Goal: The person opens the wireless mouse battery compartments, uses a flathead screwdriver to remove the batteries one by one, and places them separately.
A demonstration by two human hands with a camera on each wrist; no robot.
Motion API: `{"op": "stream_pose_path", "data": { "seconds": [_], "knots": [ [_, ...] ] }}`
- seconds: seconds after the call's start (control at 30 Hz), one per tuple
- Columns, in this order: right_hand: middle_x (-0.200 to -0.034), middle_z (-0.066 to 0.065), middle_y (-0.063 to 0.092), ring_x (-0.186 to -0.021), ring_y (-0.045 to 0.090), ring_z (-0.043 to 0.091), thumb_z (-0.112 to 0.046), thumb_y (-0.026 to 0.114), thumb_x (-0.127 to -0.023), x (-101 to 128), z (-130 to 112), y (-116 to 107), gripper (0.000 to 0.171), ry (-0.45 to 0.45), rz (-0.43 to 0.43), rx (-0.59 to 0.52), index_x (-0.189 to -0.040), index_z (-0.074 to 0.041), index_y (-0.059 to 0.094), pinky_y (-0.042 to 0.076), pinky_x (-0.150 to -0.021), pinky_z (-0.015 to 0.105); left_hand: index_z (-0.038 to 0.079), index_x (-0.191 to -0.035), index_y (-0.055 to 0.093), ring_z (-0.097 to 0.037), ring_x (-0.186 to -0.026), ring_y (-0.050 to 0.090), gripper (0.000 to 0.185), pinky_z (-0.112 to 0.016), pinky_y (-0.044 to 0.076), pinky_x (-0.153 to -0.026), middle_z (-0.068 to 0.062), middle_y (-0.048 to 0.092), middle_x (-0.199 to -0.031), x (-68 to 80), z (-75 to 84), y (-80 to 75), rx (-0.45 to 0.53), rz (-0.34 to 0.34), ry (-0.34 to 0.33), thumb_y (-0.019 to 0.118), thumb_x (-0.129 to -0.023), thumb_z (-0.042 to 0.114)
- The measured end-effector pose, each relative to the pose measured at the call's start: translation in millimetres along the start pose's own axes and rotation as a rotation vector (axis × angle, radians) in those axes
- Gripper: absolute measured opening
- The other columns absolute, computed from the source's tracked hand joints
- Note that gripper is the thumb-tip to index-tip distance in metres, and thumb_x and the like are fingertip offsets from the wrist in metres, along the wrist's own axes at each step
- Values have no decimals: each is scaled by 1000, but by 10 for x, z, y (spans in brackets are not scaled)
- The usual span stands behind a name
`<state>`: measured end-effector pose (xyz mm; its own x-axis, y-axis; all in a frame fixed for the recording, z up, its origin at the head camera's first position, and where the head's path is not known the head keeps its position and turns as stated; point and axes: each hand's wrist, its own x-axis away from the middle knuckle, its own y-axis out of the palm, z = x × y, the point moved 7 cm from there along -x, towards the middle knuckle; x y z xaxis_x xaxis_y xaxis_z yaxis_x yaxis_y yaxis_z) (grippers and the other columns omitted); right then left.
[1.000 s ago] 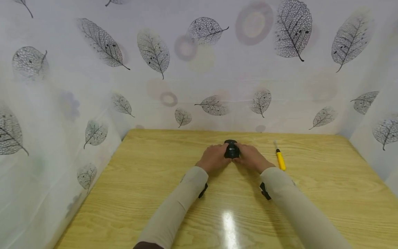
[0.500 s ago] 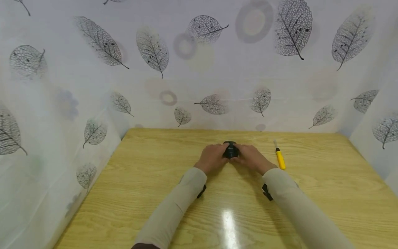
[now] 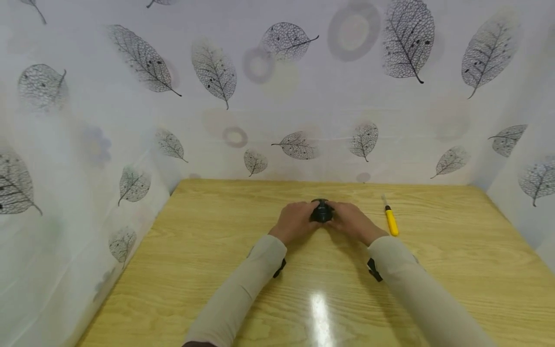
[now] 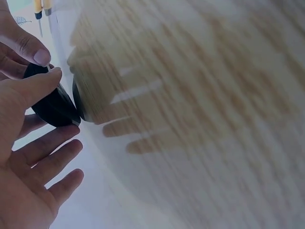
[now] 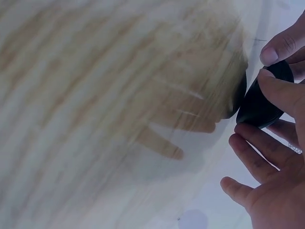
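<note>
Both hands hold a small, smooth black rounded object (image 3: 322, 212) with a tiny pale mark on its face; its exact kind is unclear. My left hand (image 3: 296, 220) pinches its left side between thumb and fingers, and my right hand (image 3: 352, 221) pinches its right side. The wrist views show the object (image 4: 55, 102) tilted, its lower end at or just above the glossy tabletop. Each thumb lies on its near face, while the outer fingers of the left hand (image 4: 28, 167) and the right hand (image 5: 279, 167) spread away from it. Its underside is hidden.
A screwdriver (image 3: 391, 221) with a yellow handle lies to the right of the hands on the wood-grain table (image 3: 195, 250). A leaf-patterned white sheet (image 3: 243, 111) stands behind the table and along both sides.
The black object has tipped a little and shifted slightly toward me between both hands. The forearms have spread slightly apart. The screwdriver stays where it was.
</note>
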<state>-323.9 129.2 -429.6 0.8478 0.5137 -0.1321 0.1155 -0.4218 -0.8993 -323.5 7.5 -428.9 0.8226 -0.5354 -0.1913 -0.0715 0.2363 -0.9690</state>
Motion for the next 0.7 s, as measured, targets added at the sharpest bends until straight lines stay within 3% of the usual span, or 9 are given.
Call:
{"op": "stream_pose_path", "data": {
  "seconds": [0.7],
  "knots": [
    [-133,23,63,-123,59,43,-3,73,-93,113,-100,-53,48,-31,17,-22,-138,3,59,48,-106,56,13,-125,67,-22,-102,70,44,-36,58,-90,-5,74,-112,115,8,-68,83,13,-13,78,-91,39]
  ]
}}
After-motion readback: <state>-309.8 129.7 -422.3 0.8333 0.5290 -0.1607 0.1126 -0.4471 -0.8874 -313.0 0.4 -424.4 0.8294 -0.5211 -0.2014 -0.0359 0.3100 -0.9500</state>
